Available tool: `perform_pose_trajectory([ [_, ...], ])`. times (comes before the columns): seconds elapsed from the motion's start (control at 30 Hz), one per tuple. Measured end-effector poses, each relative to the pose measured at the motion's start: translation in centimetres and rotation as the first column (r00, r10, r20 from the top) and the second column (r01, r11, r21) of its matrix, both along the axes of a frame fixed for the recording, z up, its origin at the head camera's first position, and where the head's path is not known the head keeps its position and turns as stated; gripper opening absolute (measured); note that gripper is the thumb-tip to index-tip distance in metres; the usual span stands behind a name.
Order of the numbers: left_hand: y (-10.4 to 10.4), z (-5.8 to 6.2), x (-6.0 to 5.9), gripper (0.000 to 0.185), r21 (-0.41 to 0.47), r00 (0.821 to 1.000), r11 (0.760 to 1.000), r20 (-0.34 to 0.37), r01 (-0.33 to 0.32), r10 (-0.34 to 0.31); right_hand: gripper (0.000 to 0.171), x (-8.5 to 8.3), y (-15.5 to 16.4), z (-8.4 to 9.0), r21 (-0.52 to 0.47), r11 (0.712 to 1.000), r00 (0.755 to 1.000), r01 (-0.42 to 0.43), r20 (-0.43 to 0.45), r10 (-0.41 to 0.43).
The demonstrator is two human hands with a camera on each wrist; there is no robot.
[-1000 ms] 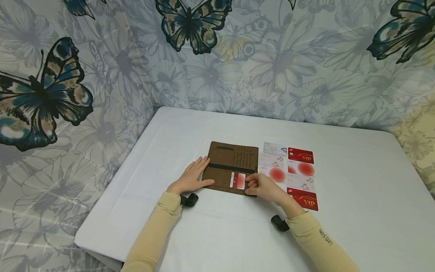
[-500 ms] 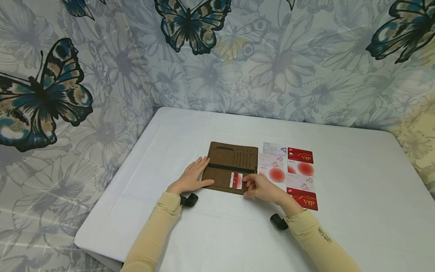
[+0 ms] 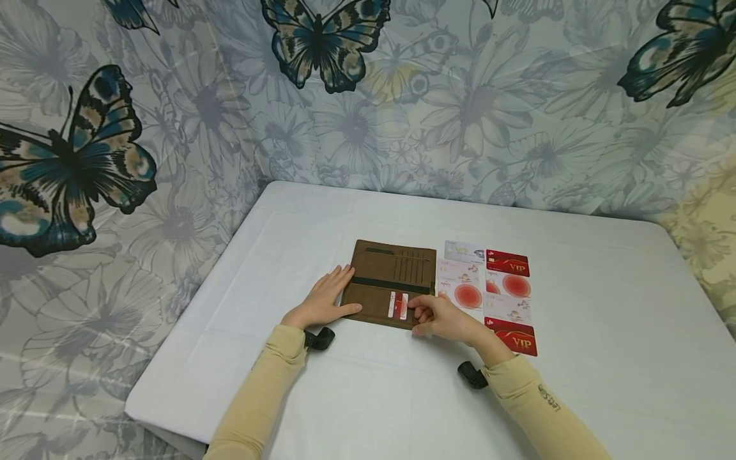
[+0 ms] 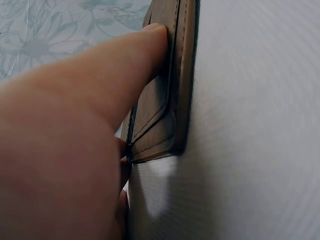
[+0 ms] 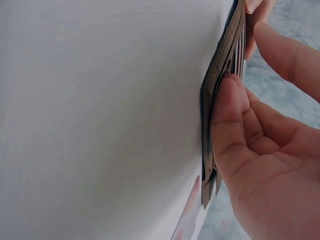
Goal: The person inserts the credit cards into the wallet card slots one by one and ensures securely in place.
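An open brown wallet [image 3: 391,265] lies flat on the white table [image 3: 322,217]. My left hand [image 3: 324,300] rests on its left edge with straight fingers, the thumb on the lower flap. In the left wrist view the thumb [image 4: 125,70] presses on the wallet [image 4: 167,105]. My right hand [image 3: 415,312] pinches the right end of a red-and-white card [image 3: 398,305], which sits partly inside a slot in the wallet's lower half. The right wrist view shows that hand [image 5: 260,145] against the wallet's edge [image 5: 222,75], thumb touching it.
Several cards lie in two columns right of the wallet: white ones with red circles [image 3: 467,292] and red VIP cards [image 3: 508,263] [image 3: 514,337]. A butterfly-patterned cloth [image 3: 172,160] hangs behind and to the left. The table's left corner [image 3: 135,402] is near my left elbow.
My right hand has moved a little to the left, and the card has slid deeper into the slot, so less of it shows. My left hand has stayed put.
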State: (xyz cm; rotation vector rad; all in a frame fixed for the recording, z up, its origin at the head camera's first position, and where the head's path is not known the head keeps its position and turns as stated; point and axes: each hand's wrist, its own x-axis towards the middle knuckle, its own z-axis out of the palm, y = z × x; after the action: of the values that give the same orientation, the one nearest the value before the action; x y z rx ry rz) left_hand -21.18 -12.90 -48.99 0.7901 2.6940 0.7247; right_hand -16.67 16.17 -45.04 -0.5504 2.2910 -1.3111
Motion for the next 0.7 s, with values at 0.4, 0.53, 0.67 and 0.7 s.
perform_pose_trajectory([
  [0.4,0.09,0.26,0.13,0.084,-0.007,1.0,1.0,-0.001,-0.002,0.002,0.047,0.06,0.07,-0.03,-0.012,1.0,1.0,-0.022,0.002,0.022],
  [0.53,0.08,0.28,0.14,0.084,-0.007,1.0,1.0,-0.002,-0.002,0.002,0.048,0.13,0.04,-0.04,-0.005,1.0,1.0,-0.024,-0.006,0.024],
  [0.67,0.11,0.29,0.14,0.084,-0.002,1.0,1.0,0.001,-0.003,0.003,0.048,0.13,-0.04,-0.13,-0.002,0.999,0.999,-0.033,-0.021,0.033],
  [0.7,0.11,0.26,0.13,0.084,-0.002,1.0,1.0,0.001,-0.004,0.004,0.049,0.12,-0.05,-0.16,0.0,0.999,0.999,-0.035,-0.023,0.035],
])
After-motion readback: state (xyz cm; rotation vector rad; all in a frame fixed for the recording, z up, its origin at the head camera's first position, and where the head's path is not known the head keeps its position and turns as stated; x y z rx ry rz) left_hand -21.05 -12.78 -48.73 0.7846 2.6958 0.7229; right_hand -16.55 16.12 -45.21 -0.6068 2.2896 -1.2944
